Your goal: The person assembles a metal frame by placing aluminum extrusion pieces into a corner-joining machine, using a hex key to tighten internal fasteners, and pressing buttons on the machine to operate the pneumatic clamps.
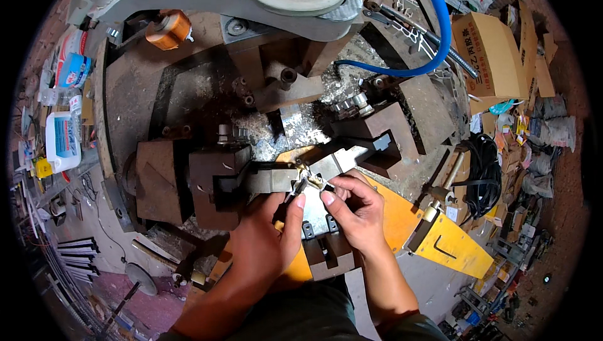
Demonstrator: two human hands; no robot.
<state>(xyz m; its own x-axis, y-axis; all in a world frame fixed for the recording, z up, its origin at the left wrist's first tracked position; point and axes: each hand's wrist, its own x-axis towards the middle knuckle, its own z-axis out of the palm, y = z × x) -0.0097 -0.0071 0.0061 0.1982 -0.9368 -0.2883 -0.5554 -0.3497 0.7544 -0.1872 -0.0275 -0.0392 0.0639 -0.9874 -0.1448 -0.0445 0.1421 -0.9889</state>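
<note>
Round metal worktable (129, 90): under and beyond both hands, surface strewn with pale debris. Grey machine arm (182, 3): crosses well beyond the hands. Cardboard box (493, 52): far right of and beyond the right hand. Blue hose (445, 21): curves beyond the right hand. Yellow plate (466, 260): right of the right hand. Dark steel block (213, 181): left of and just beyond the left hand; a second dark block (396, 124) lies beyond the right hand. Left hand (267, 231) and right hand (359, 212): thumbs and fingers pinching a small metal piece. Hex key (446, 247): on the yellow plate. Small metal piece (316, 181): between the two hands' fingertips; single or in two parts, cannot tell.
</note>
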